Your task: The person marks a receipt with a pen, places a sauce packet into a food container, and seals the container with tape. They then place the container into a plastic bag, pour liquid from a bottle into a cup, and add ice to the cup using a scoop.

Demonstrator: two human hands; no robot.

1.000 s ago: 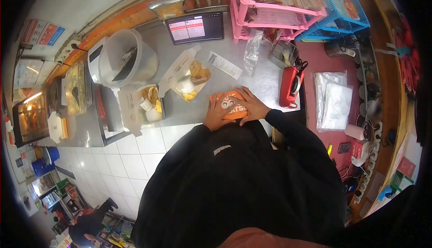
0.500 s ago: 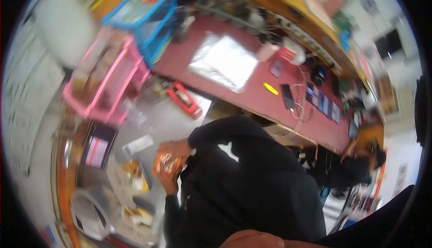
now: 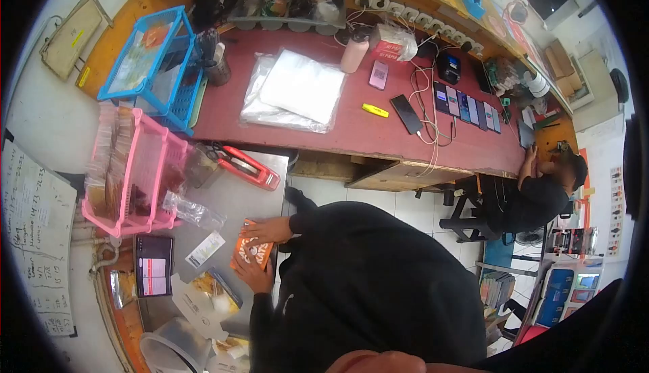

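An orange printed box [image 3: 251, 252] lies on the steel counter [image 3: 250, 200], close to its edge in front of me. My right hand [image 3: 270, 229] grips the box's upper side and my left hand [image 3: 253, 276] holds its lower side. Both arms are in black sleeves. Most of the box's top face shows between my hands.
A red tape dispenser [image 3: 247, 167], a pink rack [image 3: 138, 177], a blue basket [image 3: 157, 68], a tablet [image 3: 154, 263], a receipt [image 3: 205, 249] and open food boxes [image 3: 215, 290] surround the box. The red counter [image 3: 358, 126] carries plastic bags [image 3: 297, 92] and several phones. A person in black [image 3: 537, 197] sits at the right.
My head has turned, so the view swung from the steel counter to the red counter and the seated person. Both hands stay on the orange box.
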